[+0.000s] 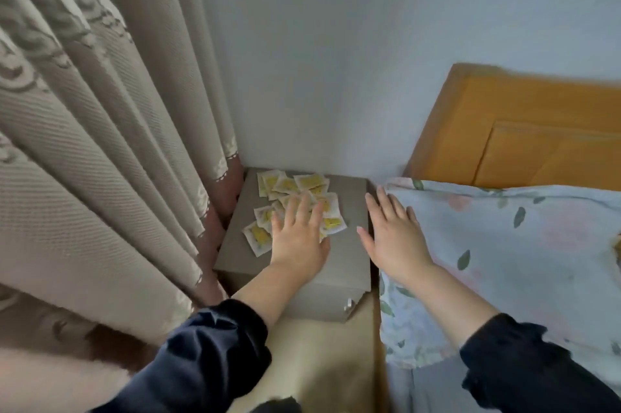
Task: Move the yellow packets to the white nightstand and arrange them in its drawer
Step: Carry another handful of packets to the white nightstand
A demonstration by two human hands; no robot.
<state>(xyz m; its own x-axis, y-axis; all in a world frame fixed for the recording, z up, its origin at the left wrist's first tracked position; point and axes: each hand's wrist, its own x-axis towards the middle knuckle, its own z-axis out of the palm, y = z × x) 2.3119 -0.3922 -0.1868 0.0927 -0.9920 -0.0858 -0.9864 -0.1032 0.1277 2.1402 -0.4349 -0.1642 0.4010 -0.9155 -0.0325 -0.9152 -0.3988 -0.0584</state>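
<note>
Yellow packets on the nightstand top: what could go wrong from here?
1. The yellow packets lie loose and overlapping near the left edge of the nightstand. A sweep by the flat left hand could push some off toward the curtain.
2. The drawer looks closed, its handle low at the front. With the right hand open beside the bed, scooping first may leave a slippery handful held one-handed.

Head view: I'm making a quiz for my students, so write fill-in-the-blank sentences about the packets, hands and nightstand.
The left hand lies with straight fingers on the ____ packets. The packets are scattered on top of the nightstand, whose drawer is ____. The right hand holds ____.
Missing words: yellow; closed; nothing.
</note>
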